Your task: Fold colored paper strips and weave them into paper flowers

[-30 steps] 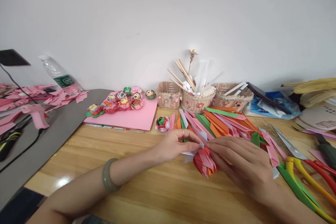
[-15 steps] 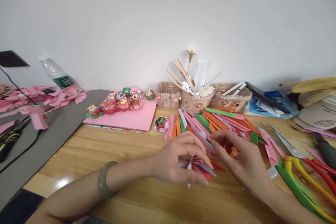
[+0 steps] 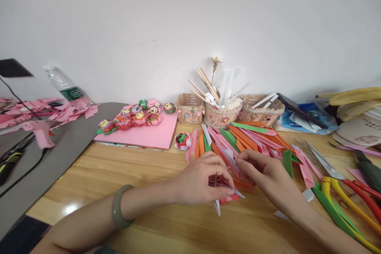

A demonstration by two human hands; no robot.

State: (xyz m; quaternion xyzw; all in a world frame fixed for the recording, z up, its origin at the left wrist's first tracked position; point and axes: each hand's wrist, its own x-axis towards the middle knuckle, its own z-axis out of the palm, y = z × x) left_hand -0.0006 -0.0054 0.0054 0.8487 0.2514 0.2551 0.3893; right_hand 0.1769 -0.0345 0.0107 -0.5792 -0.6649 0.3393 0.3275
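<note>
My left hand (image 3: 200,180), with a ring and a green bangle, is closed around a half-made paper flower (image 3: 228,191). Its folded lavender and red petals stick out past the thumb and below the fingers. Close to its right, my right hand (image 3: 263,172) has its thumb and fingers drawn together at the edge of the heap of folded paper strips (image 3: 247,141). Whatever lies between those fingertips is hidden. The strips are pink, orange, green and lavender. A finished paper flower (image 3: 183,141) with a green centre sits left of the heap.
Several paper flowers (image 3: 139,117) rest on pink paper sheets (image 3: 157,137). Decorated baskets (image 3: 190,112) line the wall. Scissors (image 3: 330,166) with yellow handles lie at right. A pink glue gun (image 3: 41,133), its cable and a plastic bottle (image 3: 67,87) are at left.
My left hand has tightened its fingers around the paper flower, whose petals have turned and tilted downward. My right hand has shifted slightly left and its fingers have drawn in.
</note>
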